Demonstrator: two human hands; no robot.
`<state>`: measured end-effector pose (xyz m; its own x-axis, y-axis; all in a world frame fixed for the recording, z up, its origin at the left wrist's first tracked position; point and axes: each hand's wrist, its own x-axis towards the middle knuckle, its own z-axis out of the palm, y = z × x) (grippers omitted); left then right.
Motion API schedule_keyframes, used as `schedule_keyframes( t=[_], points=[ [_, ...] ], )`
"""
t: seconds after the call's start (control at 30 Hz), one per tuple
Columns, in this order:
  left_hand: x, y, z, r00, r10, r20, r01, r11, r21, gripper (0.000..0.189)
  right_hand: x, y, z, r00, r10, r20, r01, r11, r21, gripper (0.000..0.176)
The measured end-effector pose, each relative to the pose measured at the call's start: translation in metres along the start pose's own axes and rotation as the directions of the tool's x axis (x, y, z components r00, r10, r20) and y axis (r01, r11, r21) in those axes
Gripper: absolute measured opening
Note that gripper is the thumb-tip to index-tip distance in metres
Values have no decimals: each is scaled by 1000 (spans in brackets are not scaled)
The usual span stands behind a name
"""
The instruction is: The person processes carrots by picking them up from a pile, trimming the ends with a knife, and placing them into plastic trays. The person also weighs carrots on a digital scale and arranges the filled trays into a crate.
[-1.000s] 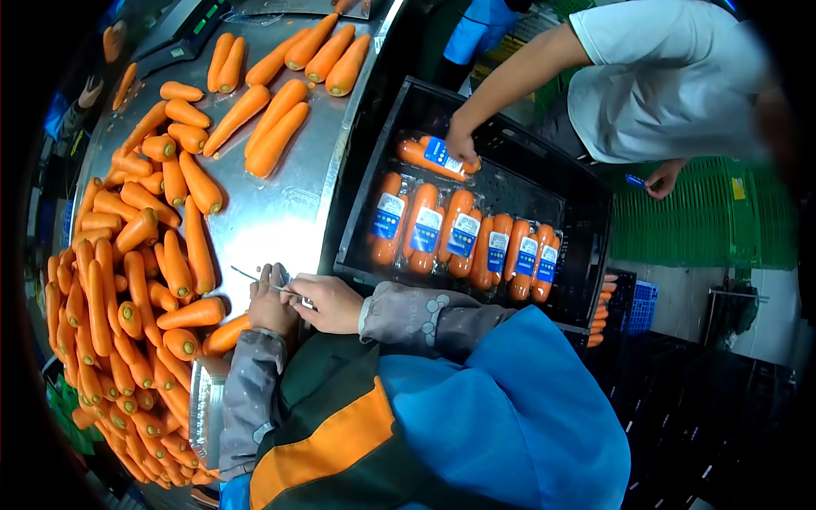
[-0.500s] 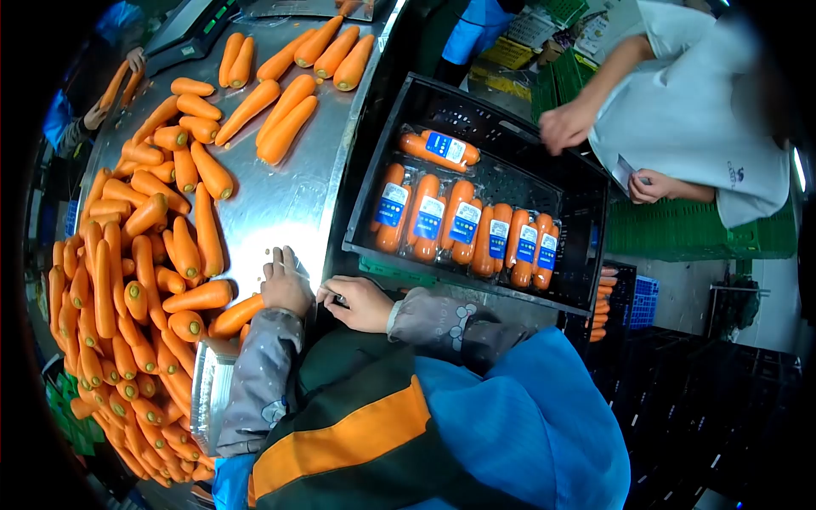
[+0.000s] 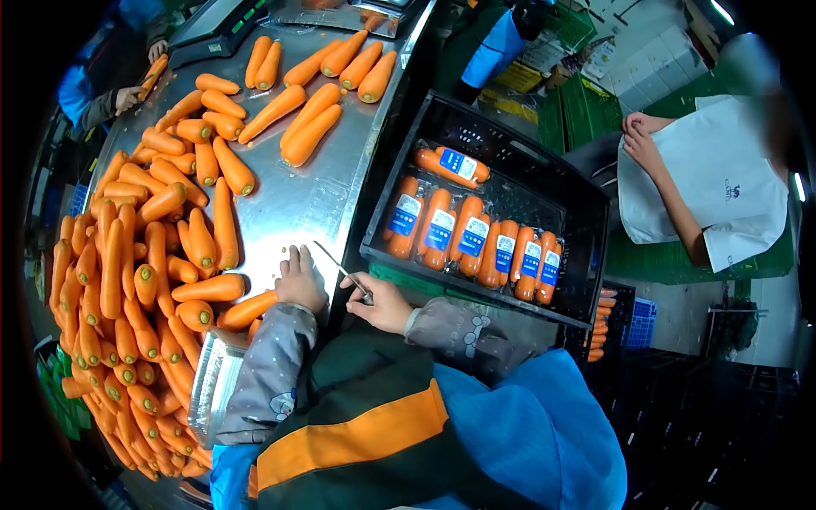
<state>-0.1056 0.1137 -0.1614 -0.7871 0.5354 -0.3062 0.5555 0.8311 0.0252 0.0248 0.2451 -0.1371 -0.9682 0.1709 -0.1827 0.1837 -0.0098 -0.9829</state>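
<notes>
My left hand (image 3: 302, 282) rests palm down on the steel table (image 3: 293, 204), its fingers stretched out near a small orange scrap. In my right hand (image 3: 380, 303), closed at the table's edge, is a thin knife (image 3: 338, 263) with the blade pointing up and left. A large heap of loose carrots (image 3: 127, 280) lies to the left of my hands, and one carrot (image 3: 247, 310) reaches close to my left wrist. Beside my left sleeve stands a stack of clear plastic trays (image 3: 212, 382).
On the right, a black crate (image 3: 476, 287) holds several labelled packs of carrots (image 3: 439, 229). A person in a white top (image 3: 705, 183) stands beyond it. At the far left another person's hand (image 3: 129, 99) holds a carrot. A scale (image 3: 212, 34) sits at the table's back.
The knife blade has come into view as my right hand shifted slightly right. The person in white has drawn back from the crate and brought their hands together. The whole view has shifted a little.
</notes>
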Motion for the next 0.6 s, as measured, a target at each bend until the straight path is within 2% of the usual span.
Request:
schedule_keyframes(
  t=[0.07, 0.1, 0.27, 0.47, 0.5, 0.6],
  points=[
    [-1, 0, 0, 1000, -2, 0, 2, 1000, -31, 68, -3, -9, -3, 968, 237, 87, -249, 954, 167, 26],
    [-1, 0, 1, 1000, -5, 2, 5, 999, -32, 69, -5, -6, -2, 969, 236, 79, -248, 944, 219, 23],
    [0, 0, 2, 1000, -14, 6, 14, 1000, -3, 70, -21, 6, -18, 946, 308, 99, -322, 926, 195, 12],
    [-1, 1, -1, 1000, -26, 12, 26, 998, -59, 74, -45, 18, -40, 957, 290, 18, -289, 946, 148, 15],
    [-1, 1, -1, 999, -29, 14, 30, 998, -50, 74, -48, 20, -41, 963, 266, 43, -270, 950, 157, 16],
    [-1, 3, -1, 999, -32, 17, 33, 999, -21, 74, -57, 23, -47, 945, 328, 10, -327, 938, 119, 18]
  ],
)
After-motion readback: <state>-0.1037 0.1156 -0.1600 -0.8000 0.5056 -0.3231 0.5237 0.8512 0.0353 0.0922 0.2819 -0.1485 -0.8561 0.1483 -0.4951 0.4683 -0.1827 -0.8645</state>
